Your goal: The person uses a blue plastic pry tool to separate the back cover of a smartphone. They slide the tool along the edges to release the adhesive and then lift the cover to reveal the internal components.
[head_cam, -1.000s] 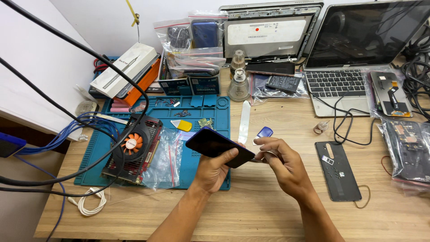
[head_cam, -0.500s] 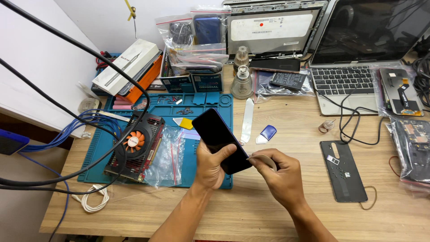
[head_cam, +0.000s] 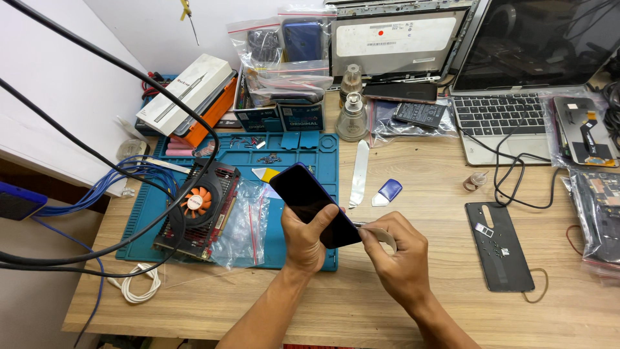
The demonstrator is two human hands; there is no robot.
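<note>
Since half a second ago the dark smartphone (head_cam: 315,204) has kept its tilt, far end leaning left, and both hands hold the same posture over the near edge of the blue work mat (head_cam: 323,158); little has shifted. The left hand (head_cam: 309,236) is closed around the phone's near end, thumb across the glossy black glass. The right hand (head_cam: 399,257) pinches a thin pale opening tool (head_cam: 382,235), its tip meeting the phone's right edge; the blade looks flat and flexible. The phone is held above the wooden table (head_cam: 413,194), off the surface. On the mat, left of the phone, lie a crinkled clear plastic bag (head_cam: 242,223) and a graphics card (head_cam: 200,208) with an orange fan. Just right of the mat rest a long white pry strip (head_cam: 358,173) and a blue-capped wedge (head_cam: 387,191). Further right lies a flat black phone back cover (head_cam: 498,245), with a laptop (head_cam: 516,77) at the far right. Thick black cables (head_cam: 97,84) cross the left foreground, partly masking the mat.
</note>
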